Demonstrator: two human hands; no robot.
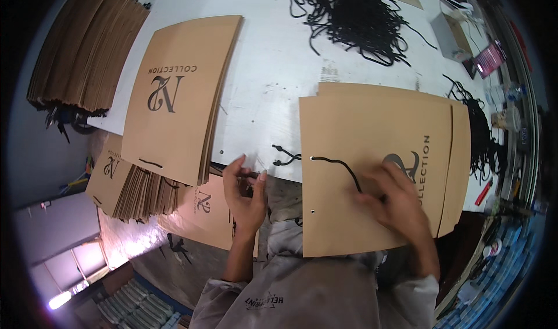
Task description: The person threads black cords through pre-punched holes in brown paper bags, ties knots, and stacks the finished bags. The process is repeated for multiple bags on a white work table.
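Note:
A brown paper bag (360, 230) lies flat on top of a small stack before me, with two punched holes near its left edge. One black cord (337, 161) comes out of the upper hole and runs to the fingertips of my right hand (395, 198), which is pinched on it and smeared by motion. Knotted cord ends (280, 155) stick out past the bag's left edge. My left hand (244, 198) is apart from the bag, near the table's front edge, its fingers closed around something small and dark that I cannot make out.
A stack of brown bags (180, 50) lies to the left, with more bags (142, 195) below it and a tall pile (87, 44) at the far left. Loose black cords (354, 15) heap at the back; others (479, 134) lie right. A red cutter (483, 193) sits nearby.

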